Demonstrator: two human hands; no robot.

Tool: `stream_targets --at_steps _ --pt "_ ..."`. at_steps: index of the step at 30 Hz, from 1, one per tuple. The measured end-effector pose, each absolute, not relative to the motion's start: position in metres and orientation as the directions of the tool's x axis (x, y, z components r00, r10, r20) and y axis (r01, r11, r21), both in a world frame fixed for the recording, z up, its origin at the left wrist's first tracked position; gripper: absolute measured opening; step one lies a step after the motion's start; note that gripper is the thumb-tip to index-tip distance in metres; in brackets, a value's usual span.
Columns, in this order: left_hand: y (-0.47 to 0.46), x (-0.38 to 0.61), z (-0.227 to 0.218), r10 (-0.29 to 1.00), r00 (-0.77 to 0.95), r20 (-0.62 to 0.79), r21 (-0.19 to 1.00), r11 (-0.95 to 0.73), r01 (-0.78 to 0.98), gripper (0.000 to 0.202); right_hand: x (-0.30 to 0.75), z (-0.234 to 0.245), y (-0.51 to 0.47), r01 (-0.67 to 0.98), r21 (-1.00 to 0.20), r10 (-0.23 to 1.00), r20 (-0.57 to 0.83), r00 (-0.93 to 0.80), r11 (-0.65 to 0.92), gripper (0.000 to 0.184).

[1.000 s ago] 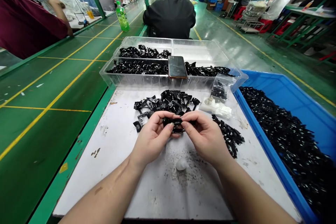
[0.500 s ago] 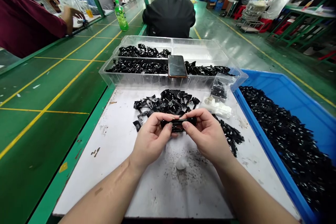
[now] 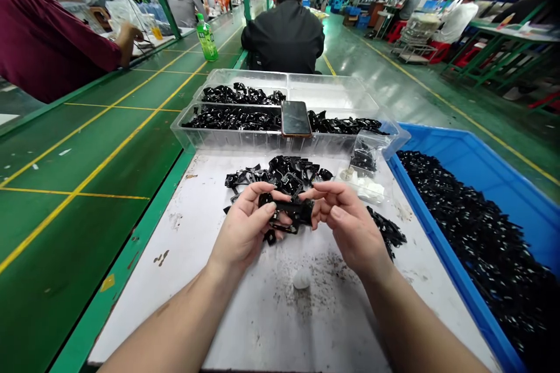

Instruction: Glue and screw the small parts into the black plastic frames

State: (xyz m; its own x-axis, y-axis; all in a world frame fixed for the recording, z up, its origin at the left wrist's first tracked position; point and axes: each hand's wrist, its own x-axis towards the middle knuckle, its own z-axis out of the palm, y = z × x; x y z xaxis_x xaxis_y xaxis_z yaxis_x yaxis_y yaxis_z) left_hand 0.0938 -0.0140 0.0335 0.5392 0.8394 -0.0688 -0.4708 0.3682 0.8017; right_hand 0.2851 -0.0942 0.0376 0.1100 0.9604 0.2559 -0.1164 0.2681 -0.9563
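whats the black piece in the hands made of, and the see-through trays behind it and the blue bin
Black piece: looks like moulded plastic, glossy, with thin ribs and glints.
Trays: thin clear plastic; the contents show through the walls.
Blue bin: likely rigid plastic, with a smooth, even colour.

Both bare forearms reach forward over the worktop (image 3: 262, 326), converging from its near edge toward its middle. The left hand (image 3: 243, 228) and right hand (image 3: 351, 226) meet just above the worktop, palms turned inward. Thumbs and fingers (image 3: 326, 187) are curled closed in a pinch, tips nearly touching.
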Motion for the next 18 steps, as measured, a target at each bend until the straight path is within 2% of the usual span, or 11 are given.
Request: stream_targets --at_steps 3,5,11,15,18 --pt "-0.012 0.093 0.032 0.814 0.568 -0.122 0.715 0.469 -0.519 0.043 0.293 0.039 -0.094 0.035 -0.947 0.947 0.321 0.028 0.32 0.041" --pt "-0.013 0.094 0.031 0.784 0.608 -0.123 0.698 0.504 -0.509 0.045 0.296 0.041 -0.093 0.148 -0.919 0.931 0.362 -0.053 0.365 0.048" --pt "-0.022 0.1 0.025 0.687 0.723 -0.076 0.71 0.546 -0.444 0.05 0.298 0.051 -0.094 0.375 -0.787 0.872 0.435 -0.224 0.489 0.042" --pt "-0.021 0.099 0.019 0.618 0.781 -0.092 0.772 0.539 -0.336 0.048 0.299 0.052 -0.095 0.394 -0.767 0.861 0.478 -0.175 0.506 0.024" --pt "-0.012 0.093 0.016 0.629 0.775 -0.06 0.872 0.412 -0.266 0.046 0.301 0.05 -0.093 0.331 -0.832 0.883 0.47 -0.009 0.446 0.01"
